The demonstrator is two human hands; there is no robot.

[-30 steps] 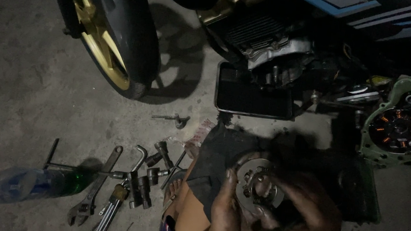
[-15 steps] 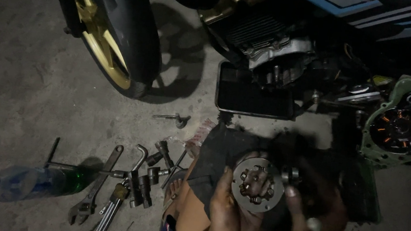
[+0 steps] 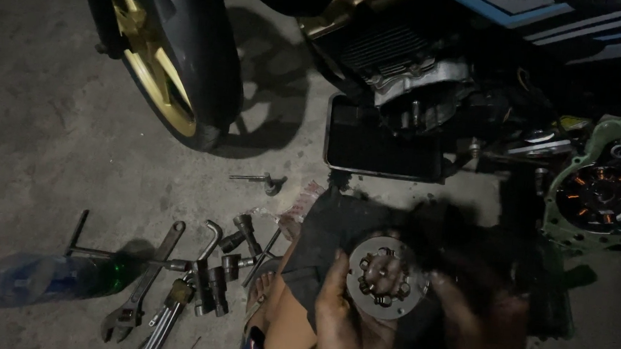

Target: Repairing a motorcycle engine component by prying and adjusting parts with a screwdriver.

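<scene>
**A:** What's closest to the camera?

**B:** Down low I've got the left hand [image 3: 339,324] wrapped round the edge of a round metal clutch plate [image 3: 385,278], thumb on its left rim, holding it up face-on over a dark rag [image 3: 335,232] on the lap. The right hand [image 3: 487,321] is just beside the plate's right edge, but it's dark and blurry, so I can't tell if it's gripping anything.

**A:** And around that?

**B:** To the left on the concrete floor [image 3: 48,132] there's a pile of sockets and wrenches [image 3: 199,276], plus a plastic bottle [image 3: 44,279] lying on its side. Further out sits a black drain tray [image 3: 383,143] under the motorbike engine [image 3: 414,79], the gold-spoked wheel [image 3: 165,52] far left, and a green engine cover [image 3: 608,187] off right.
</scene>
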